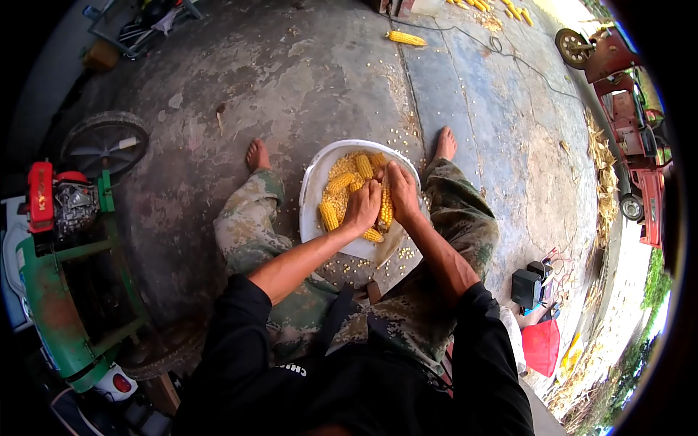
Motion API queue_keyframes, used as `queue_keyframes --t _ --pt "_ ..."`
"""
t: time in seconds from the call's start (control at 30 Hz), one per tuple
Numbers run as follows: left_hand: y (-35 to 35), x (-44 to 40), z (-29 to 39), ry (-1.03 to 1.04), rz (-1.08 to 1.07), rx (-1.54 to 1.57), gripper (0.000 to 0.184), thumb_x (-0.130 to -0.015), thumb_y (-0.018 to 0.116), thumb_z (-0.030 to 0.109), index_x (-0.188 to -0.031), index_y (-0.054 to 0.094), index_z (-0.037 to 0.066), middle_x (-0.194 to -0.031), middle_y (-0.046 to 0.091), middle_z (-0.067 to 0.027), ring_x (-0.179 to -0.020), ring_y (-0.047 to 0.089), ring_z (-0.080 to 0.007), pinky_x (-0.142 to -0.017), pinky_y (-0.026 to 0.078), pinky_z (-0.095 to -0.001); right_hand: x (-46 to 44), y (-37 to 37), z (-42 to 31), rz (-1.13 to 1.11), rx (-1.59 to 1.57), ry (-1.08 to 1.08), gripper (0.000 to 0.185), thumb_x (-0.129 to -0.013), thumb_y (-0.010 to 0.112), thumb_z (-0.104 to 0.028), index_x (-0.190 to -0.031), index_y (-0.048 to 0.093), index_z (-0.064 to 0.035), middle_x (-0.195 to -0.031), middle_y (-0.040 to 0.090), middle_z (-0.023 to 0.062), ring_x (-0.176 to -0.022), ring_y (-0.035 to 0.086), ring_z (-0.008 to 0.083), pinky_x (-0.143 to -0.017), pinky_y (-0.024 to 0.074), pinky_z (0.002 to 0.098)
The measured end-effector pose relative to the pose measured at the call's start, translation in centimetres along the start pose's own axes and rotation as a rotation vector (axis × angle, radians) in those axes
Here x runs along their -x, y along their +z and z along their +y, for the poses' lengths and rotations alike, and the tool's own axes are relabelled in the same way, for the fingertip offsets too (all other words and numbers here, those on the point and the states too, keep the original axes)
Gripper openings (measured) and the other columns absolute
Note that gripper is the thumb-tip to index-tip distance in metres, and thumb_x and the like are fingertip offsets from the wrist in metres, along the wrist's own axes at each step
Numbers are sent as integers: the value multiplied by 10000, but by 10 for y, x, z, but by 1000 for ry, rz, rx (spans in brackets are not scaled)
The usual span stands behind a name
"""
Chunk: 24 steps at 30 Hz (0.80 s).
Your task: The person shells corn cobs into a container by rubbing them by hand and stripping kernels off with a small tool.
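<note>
Between my legs stands a white basin [306,190] holding loose yellow kernels [338,205] and several corn cobs [329,215]. Over its right half my two hands meet, both with curled fingers. A yellow corn cob [386,209] shows between them, its upper part covered by the fingers. My left hand [363,206] is closed against the cob's left side. From the right, my right hand [402,190] is closed on the same cob near its upper end. The fingertips are partly hidden, so the exact grip of each is hard to see.
Kernels [407,253] lie scattered around the basin. One corn cob [406,38] rests on the concrete floor ahead, with a dark cable [496,45] nearby. A green wheeled machine with a red engine [41,196] stands left. A black battery-like box [526,288] and red bag [542,347] are right.
</note>
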<state>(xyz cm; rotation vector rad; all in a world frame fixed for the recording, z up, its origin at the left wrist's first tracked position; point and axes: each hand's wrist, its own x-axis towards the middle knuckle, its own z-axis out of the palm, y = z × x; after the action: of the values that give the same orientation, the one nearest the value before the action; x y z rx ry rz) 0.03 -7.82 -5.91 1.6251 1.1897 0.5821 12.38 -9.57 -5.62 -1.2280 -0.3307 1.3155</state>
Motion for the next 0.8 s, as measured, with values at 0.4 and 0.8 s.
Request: queue_keyframes --t 0.4,0.8 --pt "10 4 18 115 31 46 468 -1064 335 364 -1225 542 -24 -1078 631 -282 -992 615 -458 -835 485 -502 2 6 -7 84 -38 4 345 -1032 514 -327 -1062 597 6 -854 590 46 -763 581 146 -696 506 276" --pt "0 -1 7 -81 -22 -38 271 -1011 464 213 -1059 610 -9 -993 660 -263 -884 651 -429 -750 518 -481 -4 -6 4 53 -113 24 337 -1026 515 -335 -1069 569 -5 -836 604 63 -781 619 181 -704 531 309"
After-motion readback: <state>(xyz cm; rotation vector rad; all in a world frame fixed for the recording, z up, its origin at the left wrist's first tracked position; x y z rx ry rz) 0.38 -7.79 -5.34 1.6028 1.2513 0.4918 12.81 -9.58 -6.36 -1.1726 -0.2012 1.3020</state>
